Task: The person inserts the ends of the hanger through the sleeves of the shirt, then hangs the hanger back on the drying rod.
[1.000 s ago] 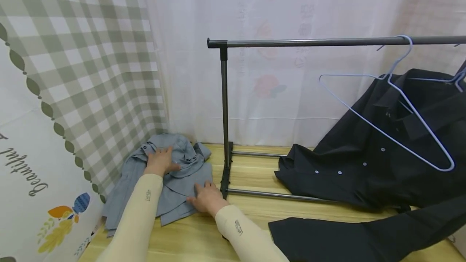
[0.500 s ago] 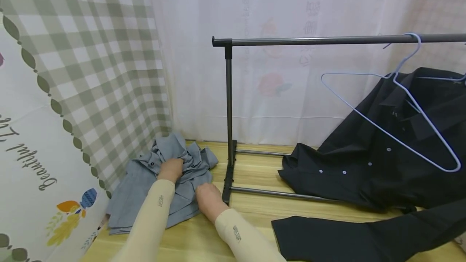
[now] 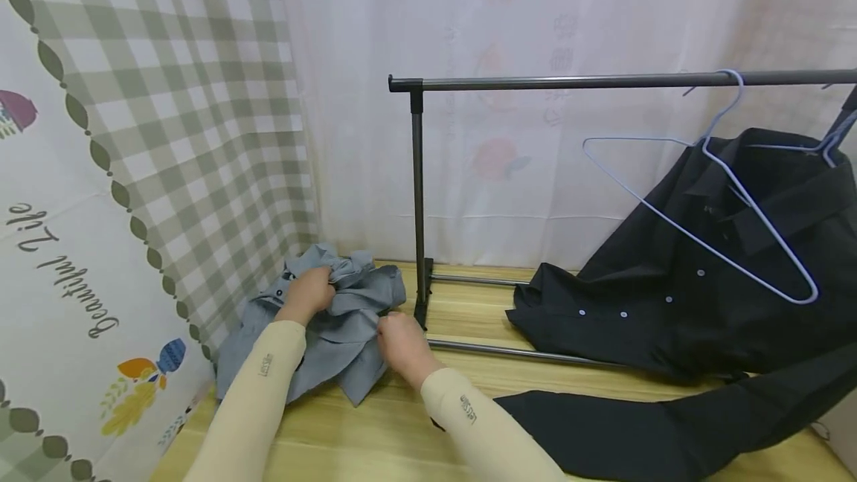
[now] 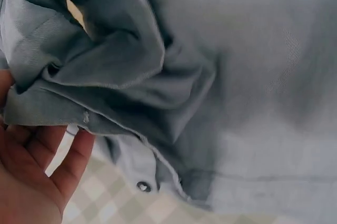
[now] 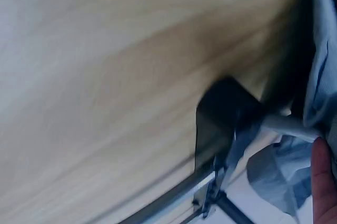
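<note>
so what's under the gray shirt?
Pale wooden surface shows along the front edge of the gray shirt and likely continues beneath. Anything directly under the gray shirt is covered; the left hand and right hand grip it.

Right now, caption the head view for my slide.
Both hands grip a crumpled grey-blue cloth garment beside a dark metal rack bearing a bare blue triangular hanger.

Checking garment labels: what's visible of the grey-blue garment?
The grey-blue garment looks like fine woven cloth, with stitched edges and a dark-rimmed button. Crumpled into folds, it lies on the wood-grain surface, beside the checked cloth and the rack's near end. The left hand grips its bunched upper part; the right hand grips its edge nearer the rack.
</note>
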The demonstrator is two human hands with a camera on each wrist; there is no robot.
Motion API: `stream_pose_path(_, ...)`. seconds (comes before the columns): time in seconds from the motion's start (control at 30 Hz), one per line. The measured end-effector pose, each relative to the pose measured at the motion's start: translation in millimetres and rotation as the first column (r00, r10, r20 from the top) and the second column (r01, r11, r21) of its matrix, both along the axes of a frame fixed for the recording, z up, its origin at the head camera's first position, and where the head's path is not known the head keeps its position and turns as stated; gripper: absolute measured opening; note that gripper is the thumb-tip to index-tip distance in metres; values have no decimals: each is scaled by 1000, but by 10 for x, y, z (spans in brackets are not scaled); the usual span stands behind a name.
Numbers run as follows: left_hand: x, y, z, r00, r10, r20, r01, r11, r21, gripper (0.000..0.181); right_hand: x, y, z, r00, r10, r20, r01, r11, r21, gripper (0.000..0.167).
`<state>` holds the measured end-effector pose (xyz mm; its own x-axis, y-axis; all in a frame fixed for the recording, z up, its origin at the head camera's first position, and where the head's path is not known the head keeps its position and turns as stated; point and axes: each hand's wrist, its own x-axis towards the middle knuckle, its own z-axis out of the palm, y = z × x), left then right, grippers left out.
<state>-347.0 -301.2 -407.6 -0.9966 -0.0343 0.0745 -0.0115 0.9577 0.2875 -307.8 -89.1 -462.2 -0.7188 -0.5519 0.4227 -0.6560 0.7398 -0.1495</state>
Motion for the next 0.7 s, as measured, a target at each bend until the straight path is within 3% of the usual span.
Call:
stream_pose_path(0.17,85,71,301,996,-65,-54,67,997,28,13,13,187,174,994,6,109,13,984,-178,8)
stream_pose_path(0.27,134,177,443,990,-99,-97,101,995,12,17,23,317,271,983,3,185,51,957,-284,8)
stream_pose_path(0.33,160,269,514,979,-148,-141,154,988,32,16,21,414,322,977,-14,214,88,937,-337,8)
stream_pose_path(0.5,225,527,605,943,-259,-207,286,952,111,10,26,679,397,950,-60,307,199,873,-445,7)
stream_pose_path(0.7,311,861,634,918,-333,-214,371,912,175,8,34,1045,468,924,-122,362,298,823,-484,6)
